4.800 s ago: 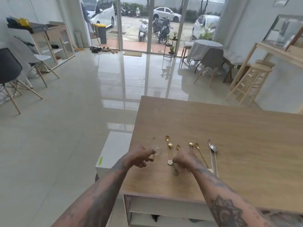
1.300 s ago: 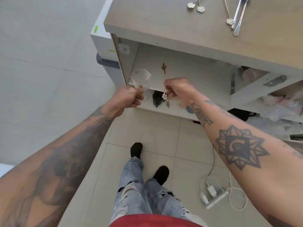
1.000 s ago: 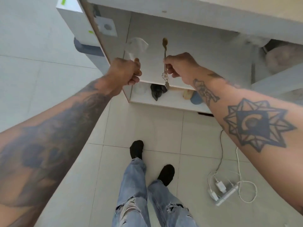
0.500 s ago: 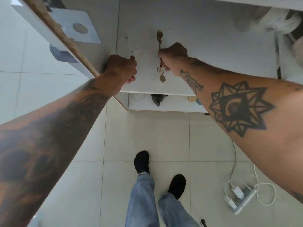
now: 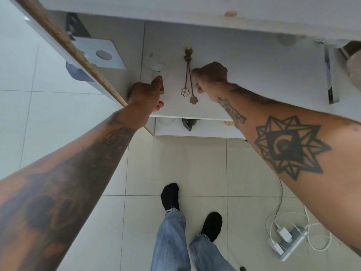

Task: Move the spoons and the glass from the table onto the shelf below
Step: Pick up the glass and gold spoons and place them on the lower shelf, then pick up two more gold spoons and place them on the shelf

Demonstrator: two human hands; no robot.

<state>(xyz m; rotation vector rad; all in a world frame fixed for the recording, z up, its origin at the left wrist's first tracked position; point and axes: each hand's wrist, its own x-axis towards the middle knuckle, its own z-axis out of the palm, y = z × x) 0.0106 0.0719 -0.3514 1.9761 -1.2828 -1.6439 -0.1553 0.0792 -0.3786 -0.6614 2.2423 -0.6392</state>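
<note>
Underfoot: pale glossy floor tiles [image 5: 175,165], black socks, frayed jeans, a white power strip [image 5: 287,245] with looped cables off to the right. On the white shelf [image 5: 244,79]: two slim gold spoons [image 5: 189,79] lying flat, long axes running front to back, bowls toward the rear, flower-shaped handle ends toward the shelf's front edge. Right hand [image 5: 212,76] loosely curled just beside them, holding nothing. Left hand [image 5: 146,92] relaxed and empty (fingertips just short of the clear glass [image 5: 157,62]). Glass standing left of the spoons, near the side panel. Overhead, the table's chipboard edge [image 5: 78,53].
</note>
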